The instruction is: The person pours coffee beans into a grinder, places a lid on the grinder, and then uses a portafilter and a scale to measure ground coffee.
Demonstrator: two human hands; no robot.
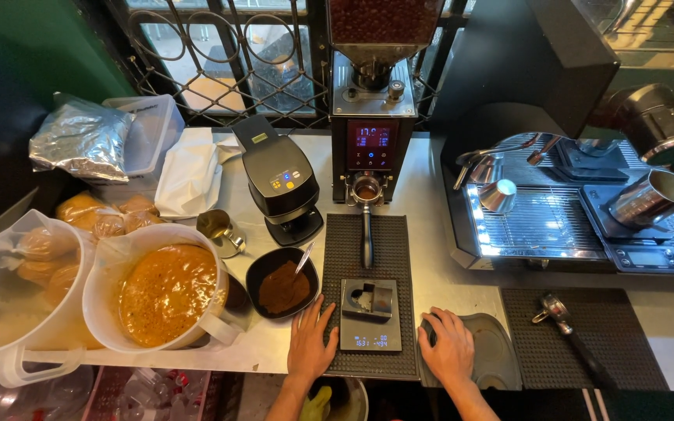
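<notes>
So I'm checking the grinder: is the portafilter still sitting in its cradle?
Yes, the portafilter sits in the grinder cradle, and neither hand touches it.

- Small grey digital scale (370, 316), square, flat, display lit, black holder on top; at front edge of black ribbed mat (368, 242).
- Portafilter (367, 204), black handle toward front, lodged under grinder, at mat's rear edge.

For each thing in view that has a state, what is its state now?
left hand: open, flat on the black mat.
right hand: open, resting on the grey pad.
grinder: screen lit, hopper full of beans.
portafilter: seated under the grinder.
scale: display lit.
black bowl: holds brown powder.
second portafilter: lying on the right mat.
</notes>
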